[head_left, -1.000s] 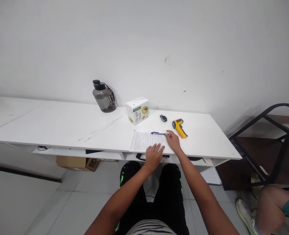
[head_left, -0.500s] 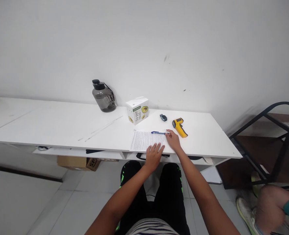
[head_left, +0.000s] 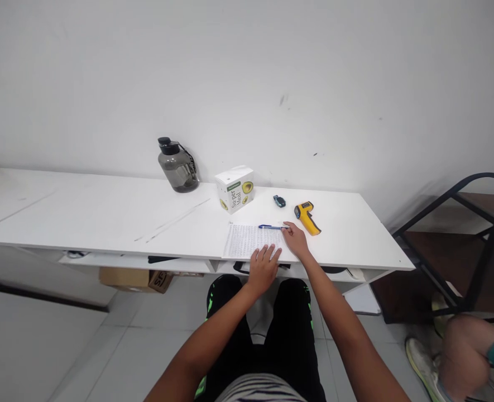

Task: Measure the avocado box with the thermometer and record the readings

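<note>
A sheet of paper (head_left: pixel 240 241) covered in rows of handwriting lies near the front edge of the white table. My left hand (head_left: pixel 263 266) rests flat on its lower edge, fingers spread and holding nothing. On the paper's upper right, my right hand (head_left: pixel 293 239) pinches the right end of a blue pen (head_left: pixel 269 226), which lies almost level and points left. Just right of that hand is a yellow infrared thermometer (head_left: pixel 309 219). Behind the pen sits a small dark wristwatch (head_left: pixel 279 201). A white box (head_left: pixel 235 191) with avocado pictures stands behind the paper.
A grey water jug (head_left: pixel 178 169) with a black lid stands against the wall. Under the tabletop (head_left: pixel 104 212) are a shelf and a cardboard box (head_left: pixel 132 277). A dark metal-framed rack (head_left: pixel 443 240) is at the right, with another person's bent leg (head_left: pixel 464 352) near it.
The view shifts very slightly. Both hands, the pen and the paper stay essentially in place.
</note>
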Demonstrator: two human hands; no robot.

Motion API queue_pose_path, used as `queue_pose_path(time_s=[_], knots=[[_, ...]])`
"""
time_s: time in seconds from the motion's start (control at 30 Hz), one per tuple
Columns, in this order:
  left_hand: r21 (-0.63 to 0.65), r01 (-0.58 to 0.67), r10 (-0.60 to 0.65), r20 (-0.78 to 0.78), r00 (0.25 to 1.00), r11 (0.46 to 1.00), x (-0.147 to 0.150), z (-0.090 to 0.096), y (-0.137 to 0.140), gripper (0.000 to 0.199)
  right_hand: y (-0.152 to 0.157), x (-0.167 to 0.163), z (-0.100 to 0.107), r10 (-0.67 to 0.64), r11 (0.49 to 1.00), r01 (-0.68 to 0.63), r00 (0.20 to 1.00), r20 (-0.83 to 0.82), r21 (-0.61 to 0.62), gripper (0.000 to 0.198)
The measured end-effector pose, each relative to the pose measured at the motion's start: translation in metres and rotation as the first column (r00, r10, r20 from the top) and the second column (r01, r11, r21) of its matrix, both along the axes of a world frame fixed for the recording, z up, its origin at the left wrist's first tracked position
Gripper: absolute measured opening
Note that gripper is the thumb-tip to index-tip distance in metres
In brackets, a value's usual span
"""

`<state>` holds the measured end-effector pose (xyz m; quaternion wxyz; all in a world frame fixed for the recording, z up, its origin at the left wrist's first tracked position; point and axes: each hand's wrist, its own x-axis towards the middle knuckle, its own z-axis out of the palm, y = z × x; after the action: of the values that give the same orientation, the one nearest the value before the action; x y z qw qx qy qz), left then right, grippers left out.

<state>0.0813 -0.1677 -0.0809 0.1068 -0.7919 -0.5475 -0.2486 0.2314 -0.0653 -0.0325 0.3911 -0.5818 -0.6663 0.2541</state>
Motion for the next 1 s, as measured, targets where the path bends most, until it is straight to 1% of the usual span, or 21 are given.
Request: queue_pose_path(time_s=[0.1, 0.2, 0.27, 0.37, 0.47, 0.57, 0.63, 0.67, 0.73, 0.77, 0.8, 0.83, 0.87, 0.9, 0.93, 0.97, 1.0], knots=[[-0.038, 0.031, -0.030, 0.015, 0.999, 0.999, -0.001, 0.010, -0.005, 0.053, 0.000, 0.000, 0.000, 0.001, 1.000, -0.001, 1.000, -0.020, 0.004, 0.042], [-0.072, 0.040, -0.035, 0.063, 0.997, 0.997, 0.001, 0.024, -0.007, 0.055, 0.000, 0.001, 0.000, 0.003, 1.000, -0.003, 1.000, -0.031, 0.000, 0.043], [-0.089, 0.025, -0.016, 0.095, 0.995, 0.996, 0.003, 0.033, -0.006, 0.052, 0.000, 0.001, 0.000, 0.001, 1.000, -0.001, 0.999, -0.035, -0.001, 0.043], [-0.110, 0.008, 0.006, 0.129, 0.992, 0.994, 0.005, 0.043, -0.001, 0.040, 0.000, 0.001, 0.001, -0.004, 1.000, 0.004, 0.999, -0.043, 0.003, 0.043], [-0.069, -0.002, 0.018, 0.228, 0.973, 0.998, 0.002, 0.047, 0.007, 0.027, 0.000, 0.001, 0.001, -0.017, 1.000, 0.018, 0.998, -0.058, 0.004, 0.044], [0.028, -0.057, 0.043, 0.368, 0.929, 0.998, -0.009, 0.053, 0.018, 0.024, 0.000, 0.001, 0.001, -0.021, 1.000, 0.020, 0.996, -0.088, -0.011, 0.045], [0.061, -0.146, 0.101, 0.472, 0.876, 0.987, -0.023, 0.062, 0.032, 0.029, 0.000, 0.001, 0.001, -0.021, 1.000, 0.019, 0.994, -0.104, -0.022, 0.046], [0.050, -0.203, 0.146, 0.532, 0.834, 0.978, -0.032, 0.067, 0.041, 0.035, 0.000, 0.001, 0.002, -0.022, 0.999, 0.020, 0.994, -0.110, -0.025, 0.046], [-0.015, -0.298, 0.235, 0.655, 0.718, 0.955, -0.054, 0.079, 0.064, 0.053, -0.001, 0.001, 0.002, -0.034, 0.999, 0.031, 0.992, -0.125, -0.025, 0.046], [-0.071, -0.310, 0.265, 0.715, 0.646, 0.948, -0.066, 0.085, 0.078, 0.062, -0.001, 0.001, 0.002, -0.041, 0.999, 0.038, 0.991, -0.130, -0.025, 0.046], [-0.147, -0.323, 0.311, 0.778, 0.546, 0.935, -0.079, 0.089, 0.092, 0.072, -0.001, 0.001, 0.002, -0.045, 0.999, 0.042, 0.990, -0.135, -0.027, 0.046], [-0.235, -0.320, 0.365, 0.815, 0.449, 0.918, -0.092, 0.093, 0.107, 0.081, -0.001, 0.001, 0.002, -0.047, 0.999, 0.043, 0.989, -0.137, -0.031, 0.045], [-0.309, -0.312, 0.417, 0.825, 0.382, 0.898, -0.104, 0.095, 0.121, 0.089, -0.001, 0.000, 0.002, -0.043, 0.999, 0.039, 0.989, -0.140, -0.034, 0.045], [-0.354, -0.307, 0.451, 0.819, 0.354, 0.883, -0.115, 0.096, 0.134, 0.097, -0.001, 0.000, 0.002, -0.038, 0.999, 0.033, 0.989, -0.145, -0.034, 0.045], [-0.381, -0.316, 0.479, 0.808, 0.343, 0.869, -0.125, 0.096, 0.145, 0.103, -0.001, 0.000, 0.002, -0.032, 0.999, 0.027, 0.988, -0.152, -0.033, 0.044], [-0.386, -0.315, 0.485, 0.798, 0.358, 0.867, -0.132, 0.094, 0.155, 0.105, -0.001, 0.000, 0.002, -0.028, 0.999, 0.024, 0.987, -0.159, -0.029, 0.043], [-0.376, -0.295, 0.469, 0.795, 0.385, 0.879, -0.138, 0.092, 0.163, 0.101, -0.001, -0.001, 0.003, -0.029, 0.999, 0.025, 0.986, -0.166, -0.026, 0.043]])
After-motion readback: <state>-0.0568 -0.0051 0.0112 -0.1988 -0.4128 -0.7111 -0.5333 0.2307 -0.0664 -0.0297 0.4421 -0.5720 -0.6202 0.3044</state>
